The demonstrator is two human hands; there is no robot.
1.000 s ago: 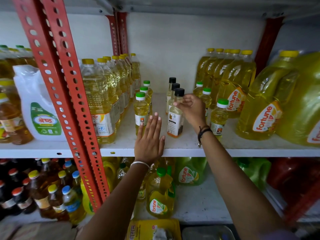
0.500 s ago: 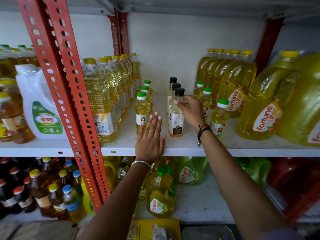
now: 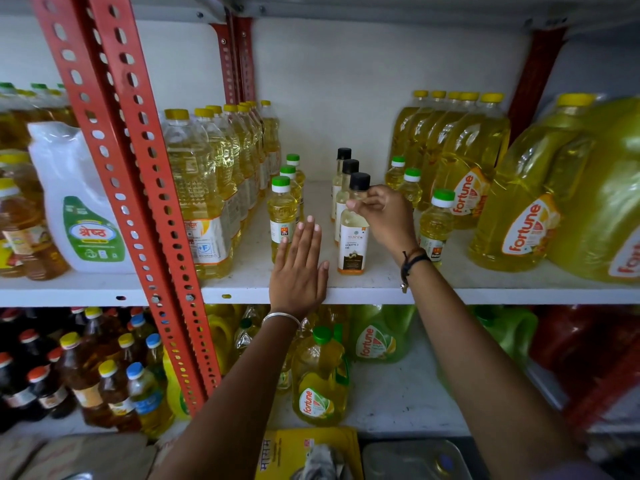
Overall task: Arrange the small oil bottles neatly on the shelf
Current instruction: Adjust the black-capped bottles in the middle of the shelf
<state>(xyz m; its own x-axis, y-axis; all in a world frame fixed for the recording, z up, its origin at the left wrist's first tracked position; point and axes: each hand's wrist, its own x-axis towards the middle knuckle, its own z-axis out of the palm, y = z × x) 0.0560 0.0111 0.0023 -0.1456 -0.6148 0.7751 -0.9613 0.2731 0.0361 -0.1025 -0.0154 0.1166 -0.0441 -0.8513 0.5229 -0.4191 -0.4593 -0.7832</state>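
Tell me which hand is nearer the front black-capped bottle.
Right. The right hand grips the front black-capped bottle at its neck, just under the cap. The left hand lies flat on the shelf to the bottle's left, not touching it.

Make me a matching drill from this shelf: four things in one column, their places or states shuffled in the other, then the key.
Things
1. front black-capped small coconut oil bottle
2. left hand
3. front green-capped small yellow oil bottle of the left row
4. big yellow-capped Fortune oil jug

Places or states
A. flat, palm down, on the white shelf's front edge
B. far right, beyond the small bottles
C. neck pinched by the right hand
D. upright, just behind the flat hand's fingertips

Pairs: 1-C, 2-A, 3-D, 4-B
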